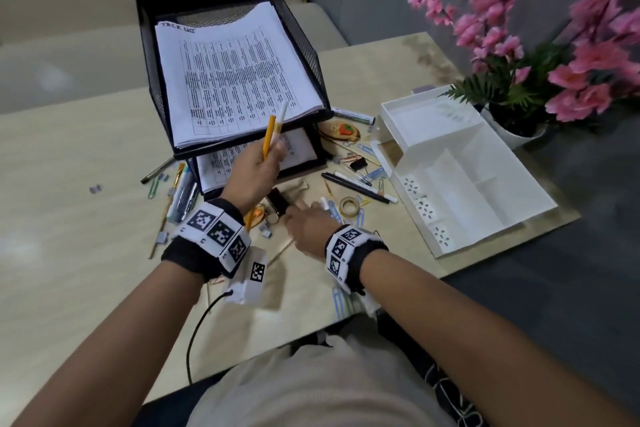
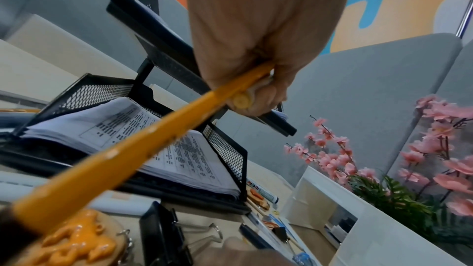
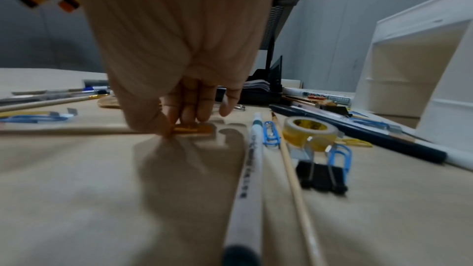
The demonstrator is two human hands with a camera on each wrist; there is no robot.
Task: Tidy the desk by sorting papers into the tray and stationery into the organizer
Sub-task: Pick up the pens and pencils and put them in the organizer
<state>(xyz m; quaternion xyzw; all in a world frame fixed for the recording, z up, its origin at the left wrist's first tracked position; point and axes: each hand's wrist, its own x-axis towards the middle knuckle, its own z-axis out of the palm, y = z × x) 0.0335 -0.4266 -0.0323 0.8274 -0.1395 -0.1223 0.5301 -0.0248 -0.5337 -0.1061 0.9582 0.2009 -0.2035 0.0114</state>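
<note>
My left hand [image 1: 273, 152] is raised in front of the black mesh tray [image 1: 304, 45] and grips a yellow pencil [image 1: 268, 135] together with a white pen [image 1: 280, 121]. In the left wrist view the yellow pencil [image 2: 153, 132] runs through the fist [image 2: 256, 58]. Printed papers [image 1: 235, 73] fill both tiers of the tray. My right hand [image 1: 304, 218] is down on the desk; its thumb and fingers [image 3: 189, 116] pinch a small orange item [image 3: 192, 128]. The white organizer [image 1: 485, 236] stands at the right, apart from both hands.
Loose stationery lies around the hands: a tape roll [image 1: 349, 206], black and white pens [image 1: 356, 187], a black binder clip [image 1: 277, 201], markers [image 1: 183, 191] at the left, several paper clips. A white pen [image 3: 248, 169] and a thin stick lie beside my right hand. A pink flower pot [image 1: 519, 128] stands behind the organizer.
</note>
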